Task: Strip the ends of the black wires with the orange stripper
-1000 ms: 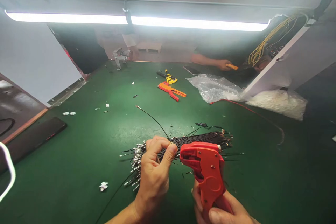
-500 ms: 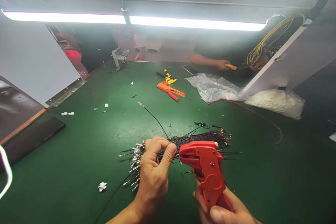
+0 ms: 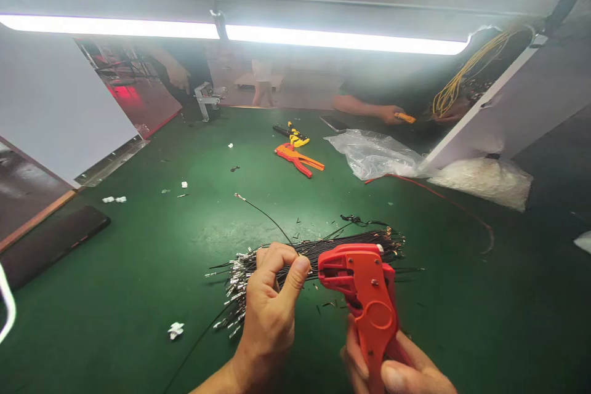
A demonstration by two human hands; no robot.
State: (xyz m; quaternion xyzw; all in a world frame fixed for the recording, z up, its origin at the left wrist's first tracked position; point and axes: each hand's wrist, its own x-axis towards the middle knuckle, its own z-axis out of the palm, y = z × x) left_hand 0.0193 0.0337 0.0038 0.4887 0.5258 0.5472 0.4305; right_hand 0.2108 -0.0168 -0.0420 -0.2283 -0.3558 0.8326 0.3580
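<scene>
Between thumb and forefinger, my left hand pinches a thin black wire. The wire curves up and away to a metal terminal at its far tip. My right hand is wrapped round the handle of a red wire stripper. Its jaws point left, close to my left fingertips; whether the wire's end lies inside them I cannot make out. Behind and below both hands lies a bundle of black wires, with metal terminals at the left and bare copper ends at the right.
Two more hand tools, an orange-red one and a yellow-black one, lie farther back. Clear plastic bags sit at the right by a white panel. A co-worker's hand holds a yellow tool across the table. White connectors are scattered leftward.
The wire's far tip has dipped slightly down and left. The stripper has shifted a little rightward, its jaws slightly farther from my left fingers. Both hands keep their holds.
</scene>
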